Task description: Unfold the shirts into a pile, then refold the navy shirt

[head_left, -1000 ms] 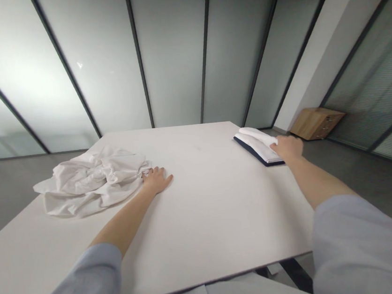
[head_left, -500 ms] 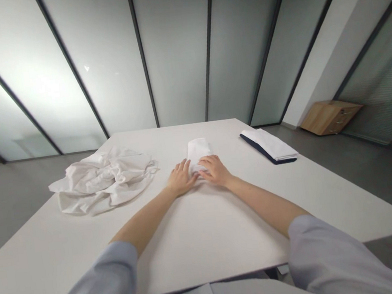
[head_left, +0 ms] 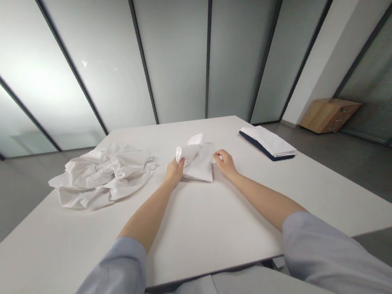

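Observation:
A folded white cloth (head_left: 199, 163) is at the middle of the table, its left part lifted and bent over. My left hand (head_left: 175, 172) grips its left edge, thumb on top and fingers beneath. On the cloth's right side, my right hand (head_left: 225, 162) is curled with its fingertips close together by the edge. Whether a bit of cloth is between those fingertips is too small to tell. A white flap (head_left: 195, 139) stands up at the cloth's far side.
A crumpled heap of white fabric (head_left: 103, 176) lies to the left on the white table (head_left: 205, 231). To the right, a folded white cloth (head_left: 269, 141) rests on a dark folded piece (head_left: 258, 147). A wooden cabinet (head_left: 330, 115) stands on the floor beyond.
My hands were flat on the folded cloth, close together. They have moved apart to its two sides, and the left now grips and lifts its edge. The cloth looks wider and partly turned.

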The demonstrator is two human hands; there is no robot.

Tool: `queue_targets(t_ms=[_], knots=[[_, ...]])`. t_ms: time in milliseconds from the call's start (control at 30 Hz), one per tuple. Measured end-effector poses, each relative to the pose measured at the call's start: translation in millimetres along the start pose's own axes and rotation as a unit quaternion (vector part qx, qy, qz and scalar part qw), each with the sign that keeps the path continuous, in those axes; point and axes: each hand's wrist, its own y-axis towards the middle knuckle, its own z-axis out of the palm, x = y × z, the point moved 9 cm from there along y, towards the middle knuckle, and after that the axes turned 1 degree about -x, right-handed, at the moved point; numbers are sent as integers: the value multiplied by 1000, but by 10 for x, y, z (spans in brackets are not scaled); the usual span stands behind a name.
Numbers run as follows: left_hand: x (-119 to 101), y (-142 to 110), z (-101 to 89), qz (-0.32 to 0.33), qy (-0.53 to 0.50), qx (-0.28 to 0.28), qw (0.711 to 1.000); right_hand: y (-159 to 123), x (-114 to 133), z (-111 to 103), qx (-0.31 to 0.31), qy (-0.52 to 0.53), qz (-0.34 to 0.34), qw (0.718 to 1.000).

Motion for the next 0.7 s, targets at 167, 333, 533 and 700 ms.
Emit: queue_targets(t_ms=[167,333,533,700], knots=[[423,60,-303,-118,-53,-117,985,-150,182,397,177,-90,-94,975],[379,-47,-672,-131,145,-209,958,-297,190,652,293,-163,-102,937],[51,-42,-55,60,218,67,972,-186,128,498,272,-193,-57,941],[-98,-157,162,151,231,151,949,-81,-34,339,226,-182,-4,957]])
